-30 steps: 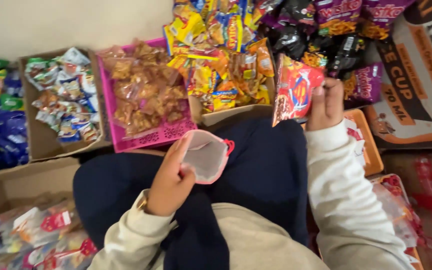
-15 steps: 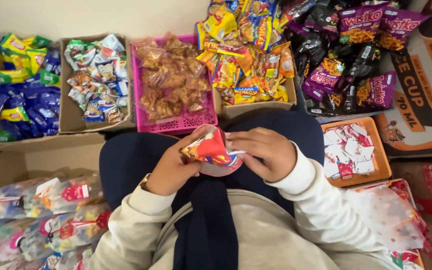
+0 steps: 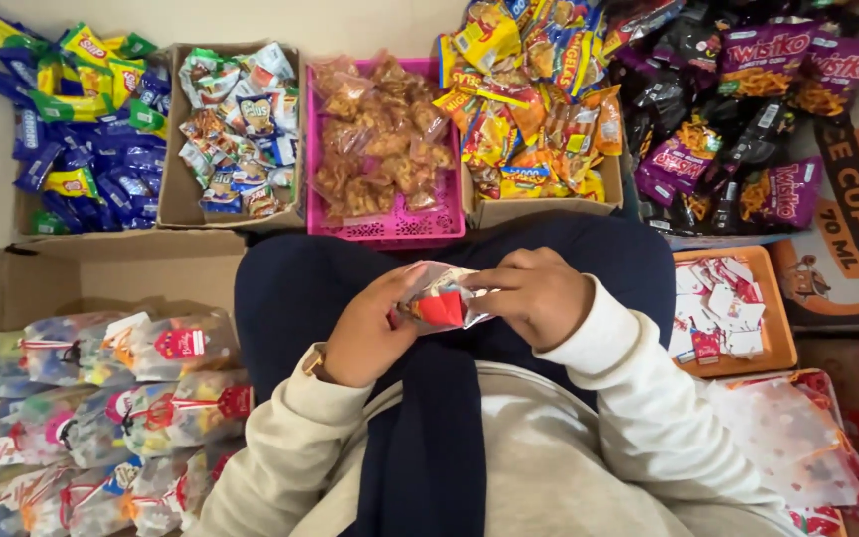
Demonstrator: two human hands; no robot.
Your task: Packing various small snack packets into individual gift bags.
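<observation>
Several stocks of snack packets ring my view, so I start with the biggest. Along the right runs a dark heap of purple and black snack bags (image 3: 748,109). At the far left sits a spread of blue and yellow-green packets (image 3: 72,129). Down the left edge lies a pile of filled clear gift bags with red tags (image 3: 101,418). Up top, between those stocks, stand three containers side by side: a cardboard box of small mixed packets (image 3: 183,204), a pink plastic basket (image 3: 390,227) of clear-wrapped brown snacks, and a cardboard box (image 3: 539,209) of yellow and orange packets. To the right of my lap is an orange tray (image 3: 782,338) of small red-and-white cards, with a stack of empty dotted clear bags (image 3: 777,438) just below it.

Over my dark-clad lap, both hands meet on one small clear bag (image 3: 439,298) with a red packet showing inside. My left hand (image 3: 365,333) curls under and around its left side, fingers bent and closed on the plastic. My right hand (image 3: 539,293) clamps over its right end, fingers folded down, thumb and fingertips pinching the bag's edge.
</observation>
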